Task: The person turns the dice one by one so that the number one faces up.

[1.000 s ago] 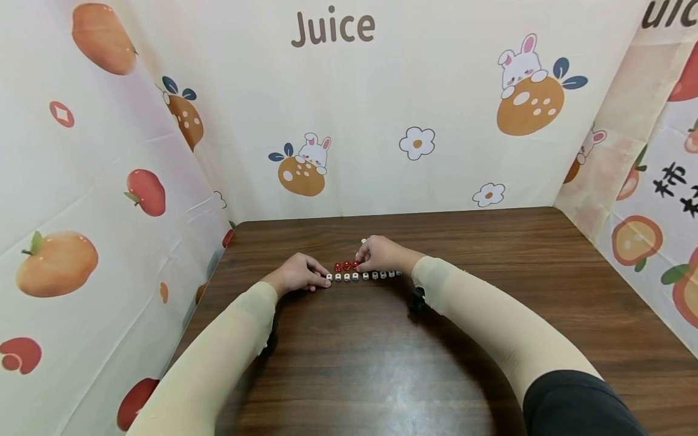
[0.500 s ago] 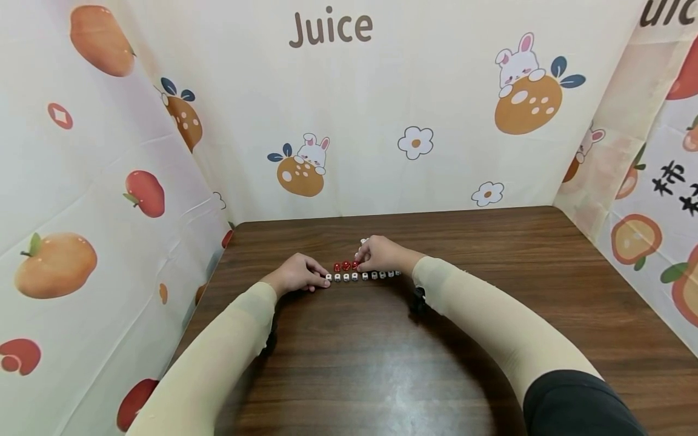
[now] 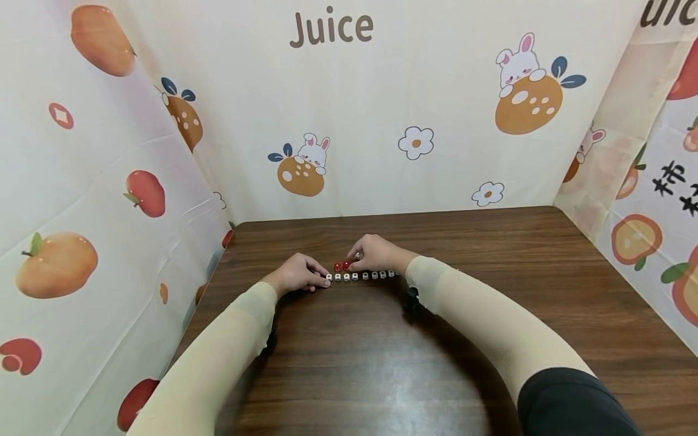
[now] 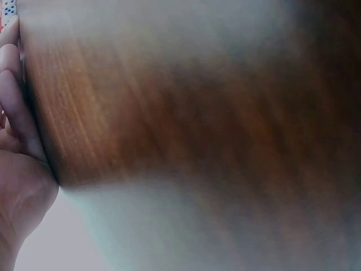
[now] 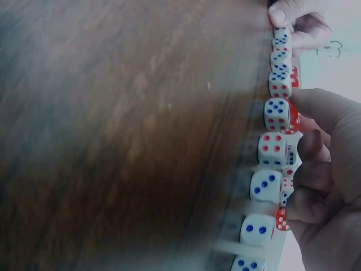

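Observation:
A row of white dice with coloured pips crosses the brown table. At its left end my left hand pinches the end white die between thumb and finger. Just behind the row lie red dice, two of them visible in the head view. My right hand reaches over the row, its thumb and index fingertips around a red die. A white die shows between those fingers. In the right wrist view, more dice, including a red die, sit partly hidden beside the curled fingers.
The wooden table extends toward me and to both sides. A printed fabric backdrop with fruit and rabbits stands behind it, with further panels at left and right. Much of the left wrist view is blurred.
My right hand has shifted slightly left along the red dice, covering the third one. White dice seen behind it earlier are now hidden, except one between the fingers. My left hand stays put.

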`<state>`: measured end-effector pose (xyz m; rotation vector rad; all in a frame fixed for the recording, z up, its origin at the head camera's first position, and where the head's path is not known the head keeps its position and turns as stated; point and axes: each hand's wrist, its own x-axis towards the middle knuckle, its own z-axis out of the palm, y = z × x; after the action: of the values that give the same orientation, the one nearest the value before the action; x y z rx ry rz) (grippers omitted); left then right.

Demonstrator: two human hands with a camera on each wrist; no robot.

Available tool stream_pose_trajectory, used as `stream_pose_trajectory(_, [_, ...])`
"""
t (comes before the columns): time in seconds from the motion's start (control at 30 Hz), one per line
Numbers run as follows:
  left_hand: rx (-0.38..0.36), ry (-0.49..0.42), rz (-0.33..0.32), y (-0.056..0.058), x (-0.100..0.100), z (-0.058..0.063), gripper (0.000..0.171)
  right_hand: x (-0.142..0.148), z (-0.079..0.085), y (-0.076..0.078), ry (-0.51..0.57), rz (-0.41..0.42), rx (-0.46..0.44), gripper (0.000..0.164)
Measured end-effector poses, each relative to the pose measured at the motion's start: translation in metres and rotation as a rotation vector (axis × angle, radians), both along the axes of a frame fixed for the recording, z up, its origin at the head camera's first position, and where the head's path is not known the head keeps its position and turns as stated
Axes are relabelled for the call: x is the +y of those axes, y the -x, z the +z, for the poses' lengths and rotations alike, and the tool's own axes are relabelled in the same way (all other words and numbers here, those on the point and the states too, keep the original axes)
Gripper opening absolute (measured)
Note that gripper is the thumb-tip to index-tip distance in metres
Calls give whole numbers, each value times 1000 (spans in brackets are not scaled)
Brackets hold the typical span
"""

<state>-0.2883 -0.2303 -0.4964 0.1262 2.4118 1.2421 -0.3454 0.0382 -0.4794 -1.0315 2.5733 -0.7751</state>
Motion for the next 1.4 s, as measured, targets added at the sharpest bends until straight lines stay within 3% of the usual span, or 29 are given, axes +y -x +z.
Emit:
stream_pose_trajectory(0.63, [-1,-13,3,-1,0,-1,27,-12,-2,-5,-48,-79,16,16])
stream_pose_trajectory(0.9, [2,-10,4,0,1,-1,29,-2,-1,2,8,-99,0,19])
stream_pose_trajectory(1.13, [-3,-11,11,1,0,0,28,28,6,18,89,-242,9,24])
stream_pose_trajectory(1.4, [-11,-19,9,-1,-1,0,26,55,-3,28,146,-404,7,25])
